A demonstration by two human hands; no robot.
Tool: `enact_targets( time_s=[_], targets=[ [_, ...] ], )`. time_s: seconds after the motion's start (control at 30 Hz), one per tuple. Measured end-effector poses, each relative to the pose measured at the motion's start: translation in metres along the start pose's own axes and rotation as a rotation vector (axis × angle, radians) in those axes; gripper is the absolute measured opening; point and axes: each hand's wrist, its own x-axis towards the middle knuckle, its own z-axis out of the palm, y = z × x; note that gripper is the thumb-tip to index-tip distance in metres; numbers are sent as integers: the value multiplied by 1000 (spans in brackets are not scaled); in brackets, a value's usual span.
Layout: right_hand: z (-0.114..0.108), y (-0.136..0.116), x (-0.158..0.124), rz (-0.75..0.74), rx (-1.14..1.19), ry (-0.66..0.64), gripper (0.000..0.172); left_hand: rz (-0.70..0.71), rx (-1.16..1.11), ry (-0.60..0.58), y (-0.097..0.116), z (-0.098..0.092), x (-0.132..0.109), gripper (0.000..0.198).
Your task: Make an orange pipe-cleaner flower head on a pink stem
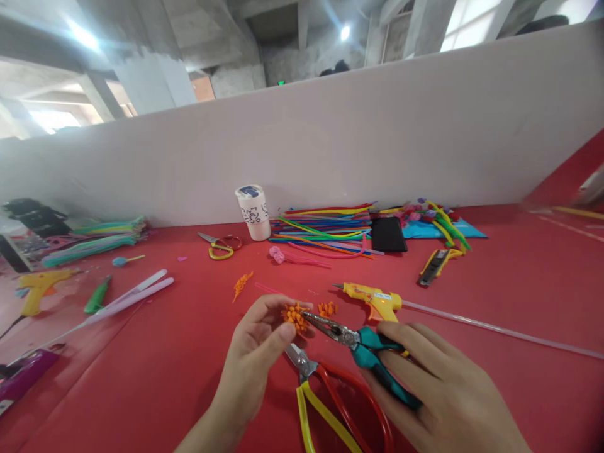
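Observation:
Between the thumb and fingers of my left hand (257,346) is an orange pipe-cleaner flower (293,316). My right hand (434,380) is wrapped round the teal handles of needle-nose pliers (346,336), whose tips touch the flower's right side. Whether the jaws grip a strand cannot be made out. Just behind the tips lies a small orange curled piece (327,308), and another orange piece (242,285) rests farther left. Under and between my hands are large scissors (309,371) with red and yellow handles, their blades partly hidden by my left hand.
A yellow glue gun (377,301) with a long glue stick lies to the right. Behind it are pipe cleaners (325,226), a black phone (388,234) and a utility knife (433,267). A white tumbler (255,214) and small scissors (219,245) stand toward the wall. A hair straightener (132,299) lies left.

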Motion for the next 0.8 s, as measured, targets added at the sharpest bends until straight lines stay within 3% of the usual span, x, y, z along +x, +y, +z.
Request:
enact_targets(
  time_s=[0.23, 0.57, 0.8],
  targets=[
    [0, -1, 2, 56, 83, -68, 22, 12, 34, 22, 1, 0, 2, 12],
    [7, 0, -14, -191, -366, -44, 31, -94, -12, 56, 2, 2, 1, 14],
    [8, 3, -9, -164, -314, -68, 28, -112, -48, 76, 3, 2, 4, 13]
  ],
)
